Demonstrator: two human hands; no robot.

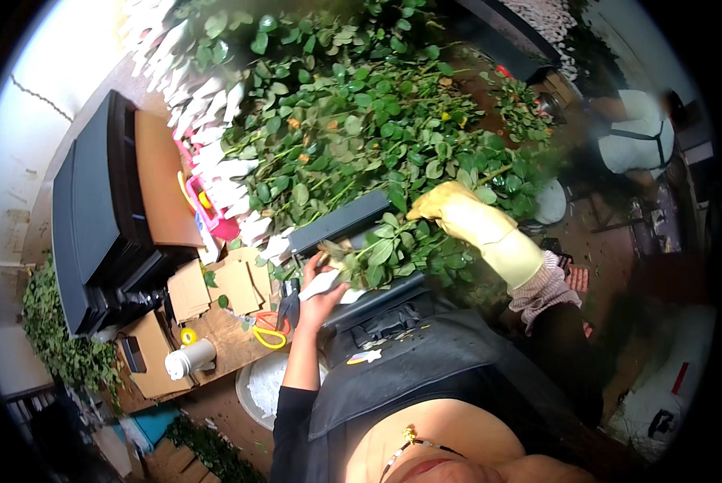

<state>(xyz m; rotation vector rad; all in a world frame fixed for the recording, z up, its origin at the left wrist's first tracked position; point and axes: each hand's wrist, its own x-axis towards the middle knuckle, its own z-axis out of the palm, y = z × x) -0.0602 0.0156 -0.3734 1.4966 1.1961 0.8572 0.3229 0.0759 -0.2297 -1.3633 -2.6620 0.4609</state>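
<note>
My bare left hand (324,301) is closed around a rose stem just below its white-sleeved head (320,284). This is over a dark trough (341,224) in front of my apron. Leafy stems (393,251) lie across the trough, toward the right. At their far right side is my right hand (451,206), in a long yellow glove with its fingers curled down at the leaves. Whatever those fingers hold is hidden. Beyond the trough spreads a big heap of leafy rose stems (353,121), with many white-sleeved heads (208,113) along its left side.
On the wooden table (236,336) to the left are red-and-yellow scissors (271,330), cardboard pieces (236,283), a white cylinder (190,359) and a yellow tape roll (188,336). Stacked black boxes (95,209) stand behind. A white bin (266,390) is below. Another person (638,133) is at right.
</note>
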